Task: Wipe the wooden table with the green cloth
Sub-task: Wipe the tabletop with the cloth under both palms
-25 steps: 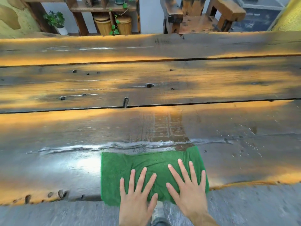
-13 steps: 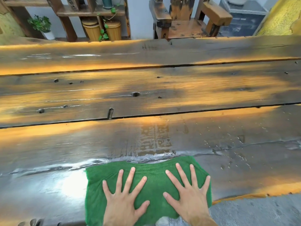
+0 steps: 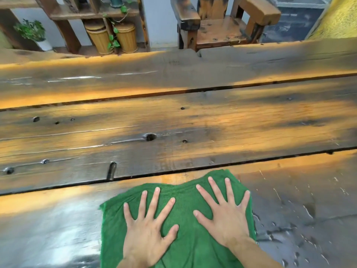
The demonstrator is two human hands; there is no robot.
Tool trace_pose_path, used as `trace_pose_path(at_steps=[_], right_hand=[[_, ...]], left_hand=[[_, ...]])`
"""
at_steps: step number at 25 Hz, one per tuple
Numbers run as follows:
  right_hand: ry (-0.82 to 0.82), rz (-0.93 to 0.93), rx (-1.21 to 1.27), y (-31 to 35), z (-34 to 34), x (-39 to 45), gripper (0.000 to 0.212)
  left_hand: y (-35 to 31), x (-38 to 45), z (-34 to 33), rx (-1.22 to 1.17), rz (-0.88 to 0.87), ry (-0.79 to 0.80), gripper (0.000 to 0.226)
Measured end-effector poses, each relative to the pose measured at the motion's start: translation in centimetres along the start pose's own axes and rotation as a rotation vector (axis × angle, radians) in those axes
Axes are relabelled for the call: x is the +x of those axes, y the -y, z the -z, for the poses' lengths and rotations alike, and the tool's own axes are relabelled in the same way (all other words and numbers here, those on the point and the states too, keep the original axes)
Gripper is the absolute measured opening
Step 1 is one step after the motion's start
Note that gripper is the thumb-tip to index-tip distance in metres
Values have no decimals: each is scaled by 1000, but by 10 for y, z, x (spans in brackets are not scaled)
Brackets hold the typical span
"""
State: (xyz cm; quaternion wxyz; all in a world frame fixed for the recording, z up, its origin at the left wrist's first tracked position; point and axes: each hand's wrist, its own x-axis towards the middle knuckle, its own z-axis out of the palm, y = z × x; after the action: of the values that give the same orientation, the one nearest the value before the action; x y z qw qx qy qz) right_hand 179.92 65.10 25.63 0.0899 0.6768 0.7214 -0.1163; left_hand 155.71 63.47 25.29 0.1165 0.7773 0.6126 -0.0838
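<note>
A green cloth (image 3: pixel 185 198) lies flat on the nearest plank of the dark wooden table (image 3: pixel 193 122). My left hand (image 3: pixel 146 229) presses on the cloth's left half with fingers spread and straight. On the right half, my right hand (image 3: pixel 224 215) presses down the same way. The cloth's far edge reaches almost to the gap between the nearest and middle planks. Wet streaks and drops shine on the wood on both sides of the cloth.
Beyond the table's far edge stand a heavy wooden armchair (image 3: pixel 222 29), a wooden shelf (image 3: pixel 81 14) with two bamboo bins (image 3: pixel 112 37), and a small potted plant (image 3: pixel 32 33). The middle plank has knot holes (image 3: pixel 150 136) and a slot.
Both hands have pushed the cloth away from me across the near plank, from the table's front edge toward the plank gap. My view has shifted forward with them.
</note>
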Motion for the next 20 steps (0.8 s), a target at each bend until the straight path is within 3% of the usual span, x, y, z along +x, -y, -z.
trace_pose_path(at_steps=[20], right_hand=[[-199,-84,98,-39,118,449,69]], left_hand=[[42,449,117,37,168,-143,70]])
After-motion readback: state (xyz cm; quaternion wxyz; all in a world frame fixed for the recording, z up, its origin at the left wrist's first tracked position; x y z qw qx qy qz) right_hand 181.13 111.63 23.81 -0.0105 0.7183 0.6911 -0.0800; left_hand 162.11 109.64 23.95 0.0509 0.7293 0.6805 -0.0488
